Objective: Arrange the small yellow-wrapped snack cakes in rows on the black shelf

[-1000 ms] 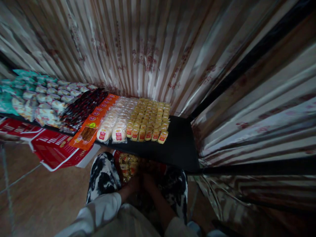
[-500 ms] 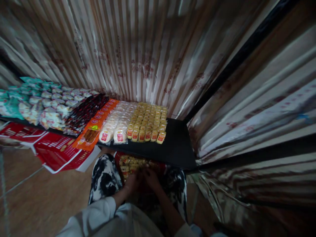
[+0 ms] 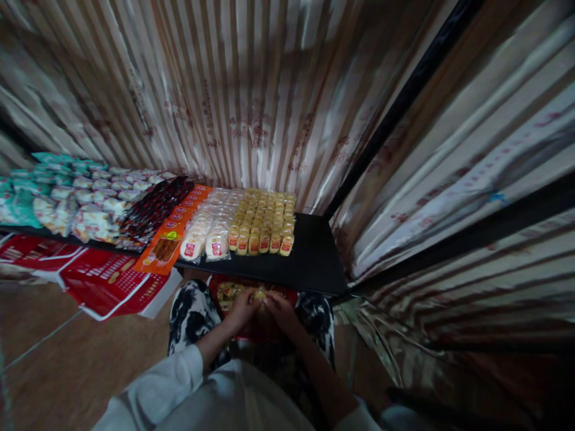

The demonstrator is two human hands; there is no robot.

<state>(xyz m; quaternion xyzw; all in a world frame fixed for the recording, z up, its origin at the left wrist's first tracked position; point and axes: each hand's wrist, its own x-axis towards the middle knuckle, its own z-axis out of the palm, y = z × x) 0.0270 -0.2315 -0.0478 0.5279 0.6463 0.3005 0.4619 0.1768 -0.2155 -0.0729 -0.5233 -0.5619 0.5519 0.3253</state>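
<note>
Between my knees sits a red bag (image 3: 291, 295) with several yellow wrapped snacks (image 3: 227, 291) inside. Over it, my left hand (image 3: 242, 309) and my right hand (image 3: 280, 309) come close together. Their fingertips are closed on a small yellow wrapped snack (image 3: 260, 295), partly covered by the fingers. Just beyond, similar yellow wrapped snacks (image 3: 263, 224) stand in tight rows on a black shelf (image 3: 309, 248). White round packaged cakes (image 3: 217, 245) line up to their left.
Further left on the shelf lie an orange packet (image 3: 168, 239), dark red packets (image 3: 155, 209) and white and teal packets (image 3: 92, 218). Red printed cartons (image 3: 112, 278) rest below the shelf. Striped sheeting (image 3: 251, 102) hangs behind, with a black post (image 3: 381, 137) at right.
My hands have risen slightly out of the bag's shadow, and the yellow snack now shows between the fingertips. The view has shifted a little to the right.
</note>
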